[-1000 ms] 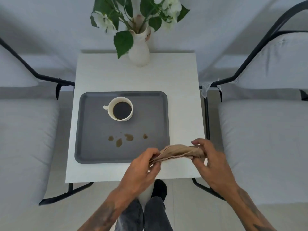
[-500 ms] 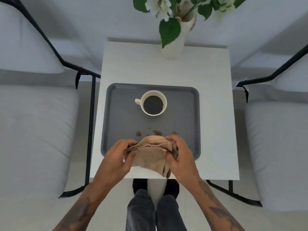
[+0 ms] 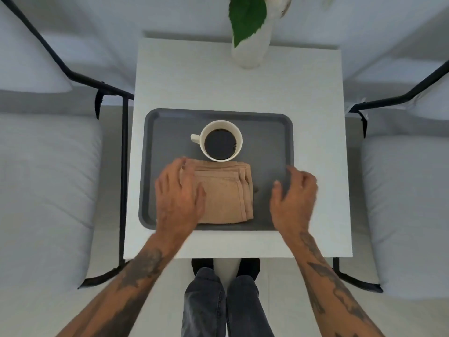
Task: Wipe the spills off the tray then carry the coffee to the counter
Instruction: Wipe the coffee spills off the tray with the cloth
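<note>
Your hands over a tray (image 3: 155, 166) with coffee.
Left hand (image 3: 178, 198) presses flat on the cloth (image 3: 226, 193); right hand (image 3: 295, 198) hovers open beside it, empty.

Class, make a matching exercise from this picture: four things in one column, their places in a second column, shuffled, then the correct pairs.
Things:
1. coffee cup
2. folded cloth
3. vase
4. right hand

Places:
A. far edge of the table
B. under the left hand, on the tray
C. over the tray's right side, holding nothing
D. middle of the tray, behind the cloth

Pairs: 1-D, 2-B, 3-A, 4-C
</note>
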A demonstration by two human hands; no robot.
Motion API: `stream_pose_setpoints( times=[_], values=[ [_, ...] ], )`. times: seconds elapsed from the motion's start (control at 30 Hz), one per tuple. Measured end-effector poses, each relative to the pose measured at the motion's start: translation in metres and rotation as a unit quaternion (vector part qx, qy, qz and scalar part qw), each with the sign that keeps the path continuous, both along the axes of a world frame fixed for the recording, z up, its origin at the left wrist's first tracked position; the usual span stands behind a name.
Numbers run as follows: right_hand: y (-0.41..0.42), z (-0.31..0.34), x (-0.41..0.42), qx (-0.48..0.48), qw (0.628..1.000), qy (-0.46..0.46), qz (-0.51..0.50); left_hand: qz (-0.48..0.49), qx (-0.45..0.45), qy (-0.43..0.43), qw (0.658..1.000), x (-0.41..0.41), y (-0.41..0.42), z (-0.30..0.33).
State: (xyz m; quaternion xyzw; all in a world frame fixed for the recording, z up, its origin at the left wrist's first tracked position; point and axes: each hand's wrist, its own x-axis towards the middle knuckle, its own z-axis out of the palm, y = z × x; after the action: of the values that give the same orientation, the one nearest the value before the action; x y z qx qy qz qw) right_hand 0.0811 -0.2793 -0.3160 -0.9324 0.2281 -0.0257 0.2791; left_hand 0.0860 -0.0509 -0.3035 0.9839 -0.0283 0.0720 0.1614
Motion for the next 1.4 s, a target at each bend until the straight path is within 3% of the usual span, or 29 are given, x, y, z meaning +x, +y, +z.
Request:
stream_pose_setpoints(
  times=[0.07, 0.2, 0.33, 0.47, 0.57, 0.7, 0.9, 1.1, 1.23, 1.4],
  values=[
    [-0.011, 0.002, -0.014, 0.018, 0.998, 0.035, -0.051, -0.049, -0.007, 0.033, 0.998, -0.022, -0.007, -0.006],
    [0.008, 0.012, -0.022, 0.1, 0.992, 0.075, -0.017, -0.035, 0.027, 0.125, 0.991, -0.035, 0.007, -0.025],
    [0.049, 0.022, -0.002, 0.166, 0.983, 0.069, -0.027, -0.017, 0.053, 0.109, 0.992, -0.023, 0.027, -0.024],
    [0.079, 0.009, -0.003, 0.222, 0.971, 0.086, -0.028, -0.078, 0.043, 0.101, 0.991, -0.032, 0.028, -0.042],
    [0.089, -0.01, -0.011, 0.288, 0.947, 0.127, -0.056, -0.13, 0.027, 0.111, 0.985, -0.043, 0.01, -0.06],
    [0.089, -0.03, -0.016, 0.348, 0.919, 0.167, -0.084, -0.119, 0.014, 0.13, 0.984, -0.049, 0.001, -0.08],
    [0.076, -0.049, -0.037, 0.343, 0.914, 0.202, -0.083, -0.114, -0.009, 0.134, 0.984, -0.076, 0.025, -0.104],
    [0.062, -0.058, -0.036, 0.326, 0.919, 0.206, -0.078, -0.063, 0.062, 0.157, 0.984, -0.077, 0.118, -0.108],
    [0.057, -0.067, -0.033, 0.277, 0.938, 0.206, -0.04, -0.052, 0.103, 0.162, 0.98, -0.067, 0.179, -0.115],
    [0.038, -0.074, -0.036, 0.194, 0.959, 0.209, 0.01, -0.093, 0.094, 0.151, 0.98, -0.068, 0.162, -0.129]
  ],
)
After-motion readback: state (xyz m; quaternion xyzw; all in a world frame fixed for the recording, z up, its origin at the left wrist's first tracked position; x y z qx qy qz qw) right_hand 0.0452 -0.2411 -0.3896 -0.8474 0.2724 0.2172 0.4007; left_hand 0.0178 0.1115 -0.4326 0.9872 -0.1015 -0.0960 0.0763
